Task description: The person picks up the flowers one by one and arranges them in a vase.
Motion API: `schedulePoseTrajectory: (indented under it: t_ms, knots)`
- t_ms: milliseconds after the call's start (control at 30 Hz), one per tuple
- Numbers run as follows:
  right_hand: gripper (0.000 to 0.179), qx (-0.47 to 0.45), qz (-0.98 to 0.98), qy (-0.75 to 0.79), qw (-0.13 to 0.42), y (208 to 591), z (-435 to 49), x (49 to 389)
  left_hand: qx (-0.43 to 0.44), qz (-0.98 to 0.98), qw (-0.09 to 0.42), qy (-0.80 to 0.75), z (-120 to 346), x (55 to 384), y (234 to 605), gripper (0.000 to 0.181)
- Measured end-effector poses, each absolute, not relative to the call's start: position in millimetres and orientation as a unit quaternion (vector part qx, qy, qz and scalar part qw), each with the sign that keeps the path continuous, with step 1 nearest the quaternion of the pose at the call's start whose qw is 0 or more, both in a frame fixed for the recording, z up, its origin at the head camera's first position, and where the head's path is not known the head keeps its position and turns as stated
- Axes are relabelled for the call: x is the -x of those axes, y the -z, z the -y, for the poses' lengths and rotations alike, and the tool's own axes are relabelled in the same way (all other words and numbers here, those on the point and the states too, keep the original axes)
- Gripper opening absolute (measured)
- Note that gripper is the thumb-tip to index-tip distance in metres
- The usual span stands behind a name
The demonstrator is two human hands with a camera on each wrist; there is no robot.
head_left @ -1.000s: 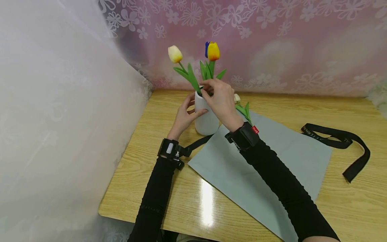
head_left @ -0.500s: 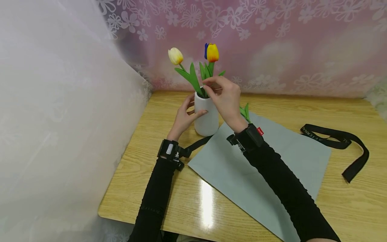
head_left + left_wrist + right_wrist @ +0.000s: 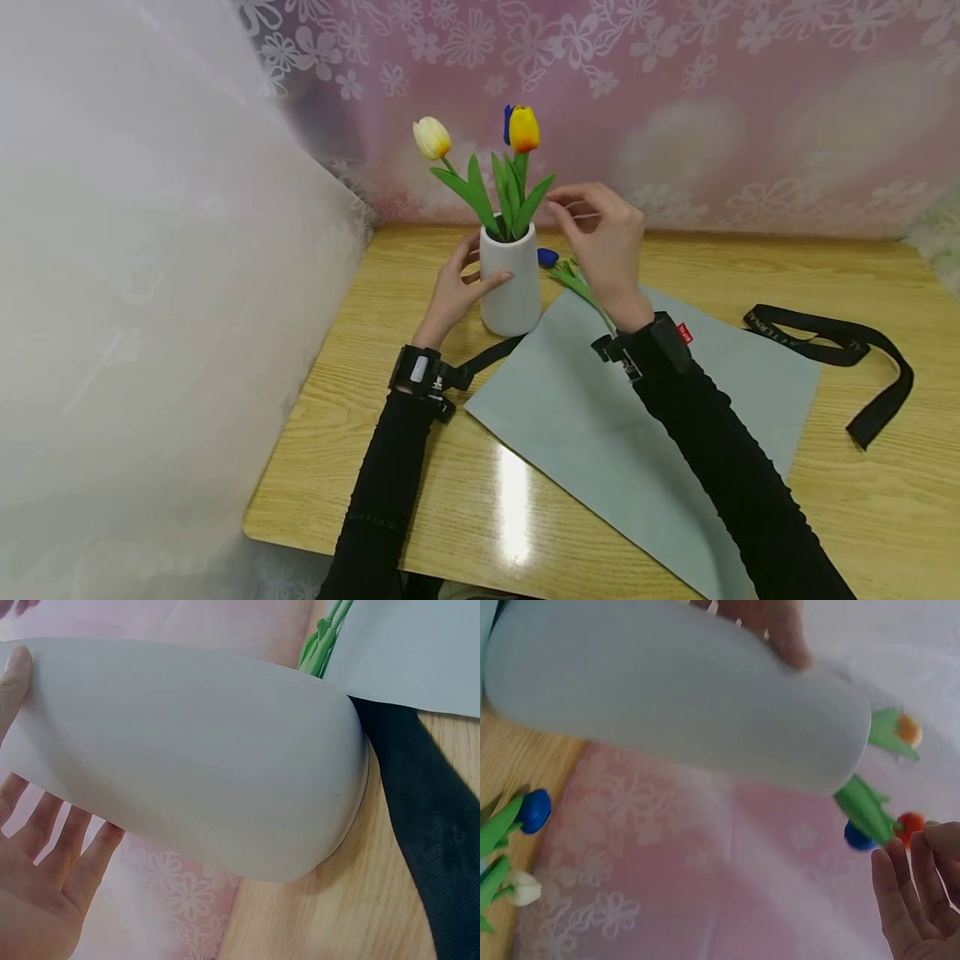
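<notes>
A white vase [image 3: 510,287] stands on the table, holding a cream tulip [image 3: 432,138], a yellow-orange tulip [image 3: 524,130] and a blue tulip [image 3: 507,125] mostly hidden behind it. My left hand [image 3: 453,287] holds the vase from its left side; in the left wrist view the thumb [image 3: 15,679] lies on one side of it and the fingers [image 3: 90,859] on the other. To the right of the leaves hangs my right hand [image 3: 606,237], fingertips close to a leaf tip and nothing seen between them. The right wrist view shows its fingers [image 3: 900,889] fairly straight.
Another blue tulip [image 3: 548,257] and a white tulip [image 3: 525,888] lie on the table behind the right forearm. Grey-green wrapping paper [image 3: 675,450] covers the table's middle. A black ribbon [image 3: 840,346] curls at right; a black strip [image 3: 491,358] runs beside the vase.
My right hand has moved right, away from the vase mouth and stems, so the leaves and the lying blue tulip come into sight. The left hand has stayed on the vase.
</notes>
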State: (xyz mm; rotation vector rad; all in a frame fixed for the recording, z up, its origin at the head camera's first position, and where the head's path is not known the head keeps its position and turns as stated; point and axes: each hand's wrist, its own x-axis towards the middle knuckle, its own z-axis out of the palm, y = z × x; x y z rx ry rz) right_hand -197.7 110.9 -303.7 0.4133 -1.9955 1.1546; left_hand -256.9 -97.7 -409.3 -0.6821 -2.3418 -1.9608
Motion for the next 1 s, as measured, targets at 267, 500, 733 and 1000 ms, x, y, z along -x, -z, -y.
schedulePoseTrajectory:
  t_ms: [267,500,733,1000]
  knots:
    - [0.024,-0.119,0.766,-0.495,0.393,347.8,-170.4,222.1,0.215,0.749,0.010,0.626,99.6,256.8,409.0,0.074]
    - [0.024,-0.071,0.786,-0.468,0.398,357.9,-193.3,209.4,0.219,0.748,0.008,0.626,98.1,256.1,408.7,0.074]
    - [0.022,-0.039,0.821,-0.428,0.376,347.3,-189.2,189.2,0.222,0.749,0.012,0.625,98.0,255.9,409.1,0.075]
    - [0.027,-0.007,0.867,-0.393,0.307,368.1,-202.6,192.9,0.224,0.749,0.016,0.624,97.3,256.1,409.4,0.075]
